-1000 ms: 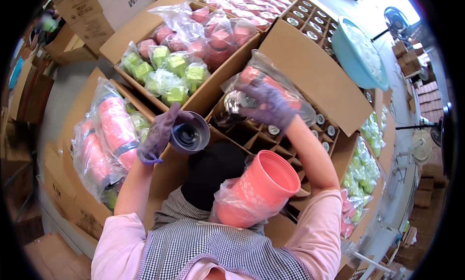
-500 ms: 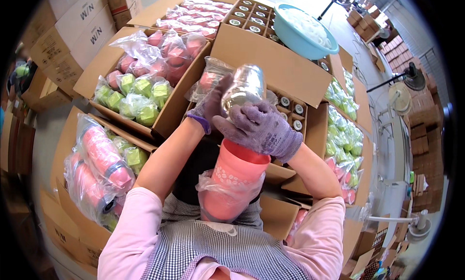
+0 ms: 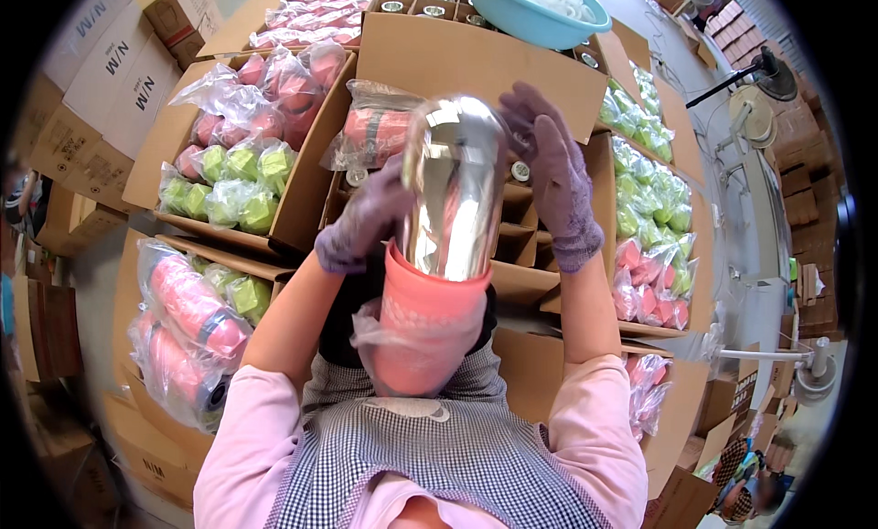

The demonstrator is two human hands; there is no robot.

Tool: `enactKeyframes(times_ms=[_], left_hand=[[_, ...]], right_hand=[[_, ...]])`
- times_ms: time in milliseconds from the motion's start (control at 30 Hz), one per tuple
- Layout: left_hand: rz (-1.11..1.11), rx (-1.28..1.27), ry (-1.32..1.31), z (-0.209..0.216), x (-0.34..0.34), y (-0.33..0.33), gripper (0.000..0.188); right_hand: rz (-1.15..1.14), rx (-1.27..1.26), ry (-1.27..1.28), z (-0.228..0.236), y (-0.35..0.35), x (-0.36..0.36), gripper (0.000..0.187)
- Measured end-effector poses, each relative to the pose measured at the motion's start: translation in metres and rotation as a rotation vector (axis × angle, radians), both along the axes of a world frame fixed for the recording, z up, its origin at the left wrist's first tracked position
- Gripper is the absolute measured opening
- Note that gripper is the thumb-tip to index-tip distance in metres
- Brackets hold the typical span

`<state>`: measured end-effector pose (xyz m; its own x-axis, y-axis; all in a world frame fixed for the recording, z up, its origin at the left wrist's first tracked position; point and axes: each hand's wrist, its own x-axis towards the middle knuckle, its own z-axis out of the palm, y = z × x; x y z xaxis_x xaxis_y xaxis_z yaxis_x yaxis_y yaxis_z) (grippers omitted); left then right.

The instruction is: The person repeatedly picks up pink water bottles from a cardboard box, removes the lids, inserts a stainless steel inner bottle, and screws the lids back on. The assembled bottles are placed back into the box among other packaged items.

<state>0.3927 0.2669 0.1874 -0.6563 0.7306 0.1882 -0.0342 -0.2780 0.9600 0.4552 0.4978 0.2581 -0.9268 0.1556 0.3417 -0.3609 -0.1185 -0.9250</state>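
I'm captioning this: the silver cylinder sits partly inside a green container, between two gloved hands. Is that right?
The colour is wrong: the head view shows a pink container. The silver cylinder does sit partly inside it, between the gloved left hand and right hand.

Pink sleeves (image 3: 599, 406), checked apron (image 3: 439, 456), perhaps knitted gloves (image 3: 565, 195)

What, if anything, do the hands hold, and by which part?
The right hand holds nothing. The left hand is at the silver cylinder, left side; whether it grips is unclear.
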Motion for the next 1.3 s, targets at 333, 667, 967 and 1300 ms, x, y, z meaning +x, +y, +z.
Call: enactKeyframes(times_ms=[333, 667, 967, 1300], left_hand=[[0.664, -0.057, 0.204, 0.006, 0.016, -0.053, 0.049], [0.117, 0.511, -0.609, 0.0, 0.016, -0.038, 0.053], [0.16, -0.129, 0.258, 0.037, 0.014, -0.026, 0.031], [0.164, -0.327, 0.56, 0.065, 0.042, 0.003, 0.024]], right_hand=[[0.527, 0.39, -0.436, -0.011, -0.024, 0.018, 0.042], [0.533, 0.78, -0.115, -0.017, -0.043, 0.018, 0.034], [-0.284, 0.054, -0.236, -0.061, -0.035, 0.052, 0.038], [0.442, -0.559, -0.46, -0.061, -0.056, 0.024, 0.064]])
